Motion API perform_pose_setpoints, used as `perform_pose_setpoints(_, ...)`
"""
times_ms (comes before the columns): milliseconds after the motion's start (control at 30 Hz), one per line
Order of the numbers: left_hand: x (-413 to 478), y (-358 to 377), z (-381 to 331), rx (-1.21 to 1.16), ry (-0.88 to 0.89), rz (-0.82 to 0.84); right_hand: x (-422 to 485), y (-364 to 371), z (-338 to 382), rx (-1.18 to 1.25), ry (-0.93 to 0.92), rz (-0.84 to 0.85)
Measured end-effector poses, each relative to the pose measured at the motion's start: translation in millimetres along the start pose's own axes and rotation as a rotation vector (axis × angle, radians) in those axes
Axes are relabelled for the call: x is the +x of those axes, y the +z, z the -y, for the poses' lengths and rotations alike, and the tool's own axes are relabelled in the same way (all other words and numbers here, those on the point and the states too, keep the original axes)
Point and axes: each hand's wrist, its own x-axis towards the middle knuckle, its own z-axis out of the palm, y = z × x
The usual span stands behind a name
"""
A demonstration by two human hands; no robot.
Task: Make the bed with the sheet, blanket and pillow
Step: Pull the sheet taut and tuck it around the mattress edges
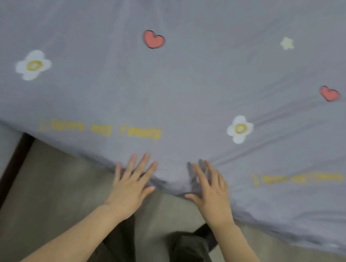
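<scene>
I am pressing my left hand (132, 182) and right hand (209, 189), fingers spread flat, on the sheet (173, 87) at the bed's near edge. I should be pushing outward slowly to flatten wrinkles.

Seen from above: a person's left hand (133, 182) and right hand (210, 190), both bare, on forearms (67, 237) uncovered as far as the near edge. Dark olive-brown trousers (120, 250) hang loose in soft folds; a dark shoe (207, 235) shows by the right leg.
</scene>
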Motion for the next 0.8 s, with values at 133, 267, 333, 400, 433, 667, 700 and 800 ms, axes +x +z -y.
perform_pose_setpoints(133,9.9,19.1,-68.6,-0.022,-0.255,0.089,-69.2,-5.3,-126.2,-0.118,0.209,0.159)
perform_pose_setpoints(267,25.9,25.8,-144.6,0.027,0.016,0.184,-120.7,-21.6,-212.2,-0.140,0.277,0.174)
perform_pose_setpoints(333,34.4,24.3,-185.4,0.032,0.182,0.211,-130.5,-29.3,-242.7,-0.154,0.381,0.103)
perform_pose_setpoints(400,43.2,21.0,-224.0,0.001,0.299,0.167,-136.3,-33.6,-270.0,-0.192,0.474,0.025)
perform_pose_setpoints(433,48.6,21.1,-240.2,-0.017,0.329,0.128,-138.2,-34.8,-282.9,-0.205,0.505,0.009)
perform_pose_setpoints(667,86.3,30.2,-297.5,0.138,0.248,0.170,-134.6,-43.2,-338.7,-0.141,0.345,0.063)
perform_pose_setpoints(700,92.1,29.3,-295.4,0.147,0.238,0.202,-134.8,-45.6,-340.5,-0.121,0.324,0.030)
perform_pose_setpoints(800,101.9,26.8,-296.3,0.121,0.178,0.301,-151.4,-49.1,-352.5,0.009,0.283,-0.040)
